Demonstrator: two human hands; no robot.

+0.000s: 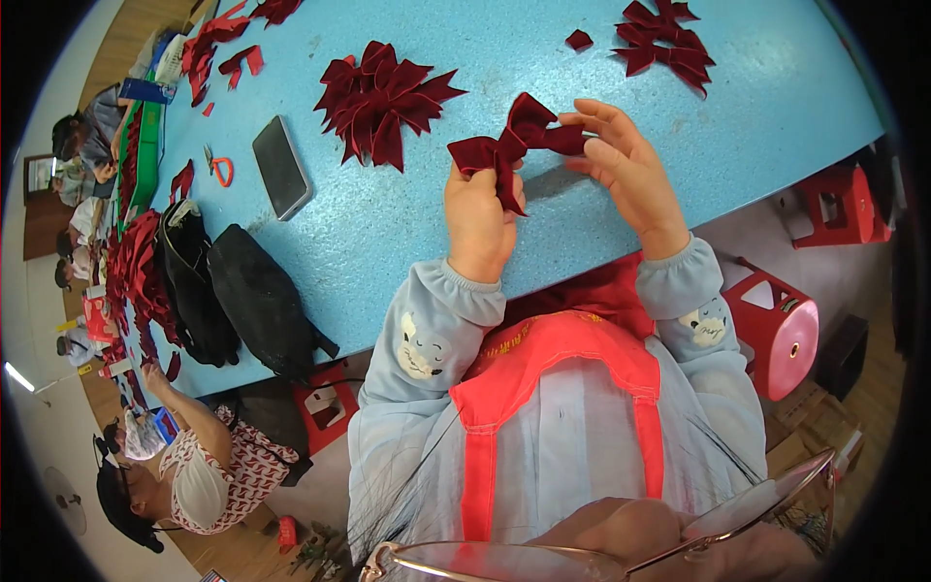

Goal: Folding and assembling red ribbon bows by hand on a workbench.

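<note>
A dark red velvet bow [524, 131] is held up over the near edge of the blue table [407, 252]. My left hand [478, 218] is closed around the bow's left loop and hanging tail. At the bow's right end is my right hand [626, 160], its thumb and fingers bent about the ribbon tip; whether they pinch it is hard to make out. A pile of similar velvet bows [383, 105] lies just beyond my left hand. Farther right is a smaller group of bows [665, 44], with a small red scrap [579, 40] beside it.
To the left lie a phone [282, 167], orange-handled scissors [221, 167] and black bags [262, 291]. A long heap of red ribbon pieces [141, 267] runs near a green tray [145, 150]. Another person [194, 466] sits at the left. Red stools [776, 330] stand at the right.
</note>
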